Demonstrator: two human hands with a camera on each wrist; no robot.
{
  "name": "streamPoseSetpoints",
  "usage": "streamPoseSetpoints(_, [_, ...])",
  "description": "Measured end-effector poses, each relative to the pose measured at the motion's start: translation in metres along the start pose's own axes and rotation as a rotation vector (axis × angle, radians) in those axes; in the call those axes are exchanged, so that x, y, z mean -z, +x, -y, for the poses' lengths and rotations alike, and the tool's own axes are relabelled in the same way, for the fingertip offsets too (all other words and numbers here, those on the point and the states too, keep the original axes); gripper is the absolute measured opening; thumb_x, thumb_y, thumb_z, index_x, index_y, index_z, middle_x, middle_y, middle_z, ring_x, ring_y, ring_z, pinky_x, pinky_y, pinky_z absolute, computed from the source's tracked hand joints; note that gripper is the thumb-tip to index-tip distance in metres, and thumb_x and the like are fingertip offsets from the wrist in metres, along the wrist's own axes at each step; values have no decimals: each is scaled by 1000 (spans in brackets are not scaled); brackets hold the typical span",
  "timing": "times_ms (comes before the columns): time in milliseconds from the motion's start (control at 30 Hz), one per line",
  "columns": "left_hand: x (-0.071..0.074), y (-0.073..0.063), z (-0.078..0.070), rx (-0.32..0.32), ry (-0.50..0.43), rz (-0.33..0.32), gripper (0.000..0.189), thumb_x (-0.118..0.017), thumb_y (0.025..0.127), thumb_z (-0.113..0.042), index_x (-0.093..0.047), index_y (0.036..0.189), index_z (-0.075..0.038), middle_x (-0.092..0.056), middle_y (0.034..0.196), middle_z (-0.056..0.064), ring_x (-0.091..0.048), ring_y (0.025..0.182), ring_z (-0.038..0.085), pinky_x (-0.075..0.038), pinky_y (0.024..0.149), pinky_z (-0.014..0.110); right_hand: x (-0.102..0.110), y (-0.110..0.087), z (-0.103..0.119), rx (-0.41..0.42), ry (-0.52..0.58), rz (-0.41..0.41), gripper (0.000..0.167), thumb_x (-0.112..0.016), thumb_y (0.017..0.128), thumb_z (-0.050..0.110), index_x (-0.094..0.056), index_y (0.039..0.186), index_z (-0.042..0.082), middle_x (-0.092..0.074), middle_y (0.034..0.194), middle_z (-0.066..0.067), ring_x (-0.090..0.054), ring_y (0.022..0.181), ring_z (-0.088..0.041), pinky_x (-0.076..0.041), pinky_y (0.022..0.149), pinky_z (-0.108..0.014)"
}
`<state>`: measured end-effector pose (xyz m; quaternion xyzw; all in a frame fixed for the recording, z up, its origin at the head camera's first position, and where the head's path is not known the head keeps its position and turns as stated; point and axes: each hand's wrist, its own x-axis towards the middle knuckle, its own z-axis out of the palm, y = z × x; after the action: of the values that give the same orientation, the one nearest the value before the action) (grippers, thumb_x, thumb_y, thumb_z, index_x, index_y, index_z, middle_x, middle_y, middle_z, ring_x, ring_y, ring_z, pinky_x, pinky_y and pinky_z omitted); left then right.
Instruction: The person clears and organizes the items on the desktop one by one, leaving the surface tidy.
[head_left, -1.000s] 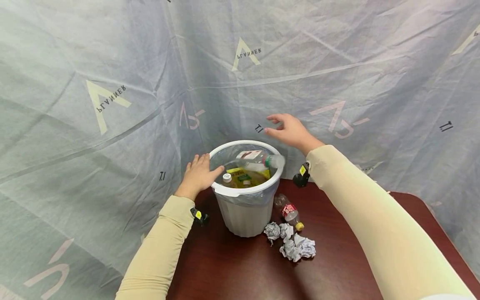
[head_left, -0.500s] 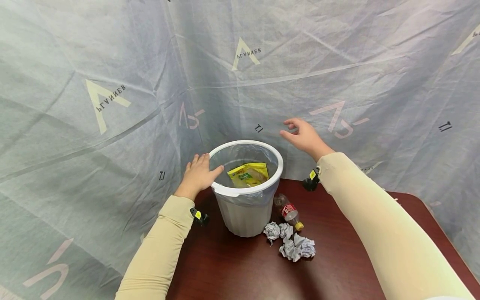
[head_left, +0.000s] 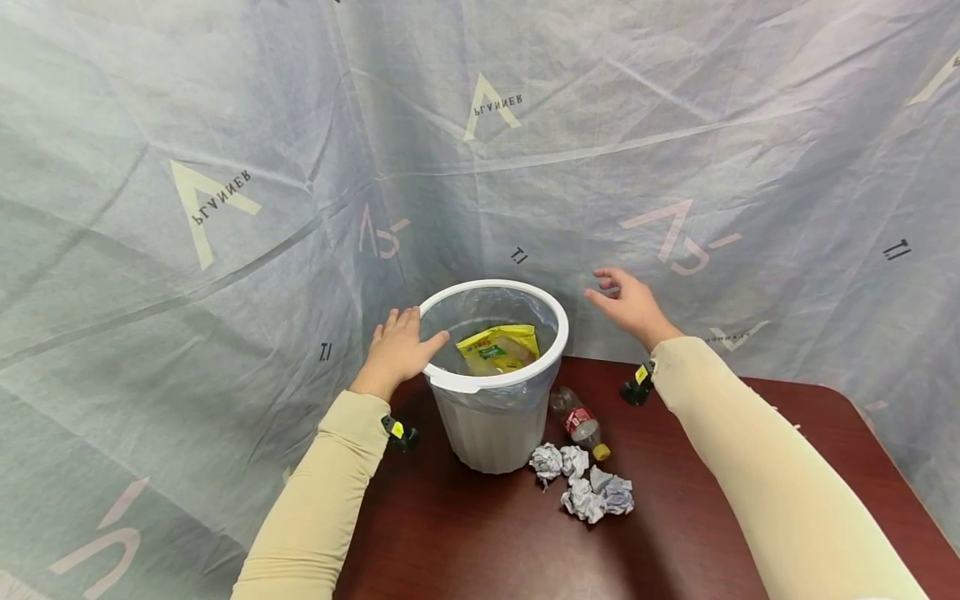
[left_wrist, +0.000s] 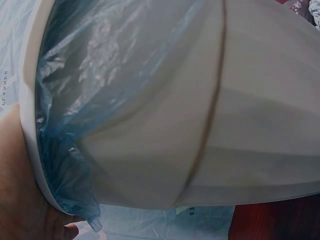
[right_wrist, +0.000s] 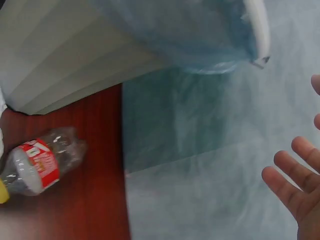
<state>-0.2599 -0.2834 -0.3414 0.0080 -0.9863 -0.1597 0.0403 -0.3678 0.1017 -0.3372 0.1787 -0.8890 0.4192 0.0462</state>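
Note:
A white trash can (head_left: 491, 433) with a thin plastic bag lining it stands on the table. My left hand (head_left: 396, 350) rests on the left side of its white rim, fingers spread. Inside lies a yellow wrapper (head_left: 497, 348); what is under it is hidden. My right hand (head_left: 628, 304) hovers in the air to the right of the can, loosely bent fingers holding nothing. Below it, a clear plastic bottle (head_left: 580, 422) with a red label and yellow cap lies beside the can. In the right wrist view the bottle (right_wrist: 42, 162) lies apart from my fingers (right_wrist: 287, 172).
Several crumpled paper balls (head_left: 585, 497) lie in front of the bottle, near the base of the can. The dark red table (head_left: 465, 542) reaches back to a grey cloth curtain (head_left: 652, 125) that hangs behind and at the left.
A clear bottle, blurred in the can's mouth a second ago, has dropped out of sight inside. My right hand has shifted right and down. The left hand keeps its place on the rim.

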Motion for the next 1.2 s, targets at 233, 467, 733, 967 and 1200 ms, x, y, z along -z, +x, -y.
streamPoseSetpoints(233, [0,0,-1,6,-3,0,93,-37,99,-66,-16,161,-1,-19,166,21,-2,155,39,-5,122,60,-20,-13,-37,-17,55,-39,66,-63,99,39,-41,154,8,-50,143,-27,-54,127,-46,-45,102,-59])
streamPoseSetpoints(467, [-2,1,0,5,0,9,93,-37,99,-66,-14,162,-1,-19,166,22,-1,155,39,-4,121,61,-38,-28,-67,-91,90,-7,79,-65,98,40,-26,161,11,-42,149,-29,-47,133,-49,-43,103,-62])
streamPoseSetpoints(733, [-1,2,0,5,-8,-1,91,-40,100,-63,-14,162,-1,-18,166,21,-1,155,40,-4,121,61,-71,-45,-103,-144,147,29,87,-67,96,43,-19,163,13,-40,151,-29,-46,134,-49,-43,105,-62])
streamPoseSetpoints(967, [-3,3,3,4,-7,-6,92,-39,100,-64,-15,161,-1,-18,166,21,-1,155,40,-4,121,61,-103,-62,-125,-154,147,55,92,-70,94,45,-18,162,12,-41,150,-30,-44,135,-49,-41,106,-61])
streamPoseSetpoints(1200, [-3,4,3,-1,5,-10,94,-36,99,-67,-15,162,-1,-19,166,21,-2,155,39,-6,121,61,-130,-75,-134,-170,163,77,90,-74,92,40,-23,161,12,-43,149,-30,-45,135,-47,-44,102,-60])
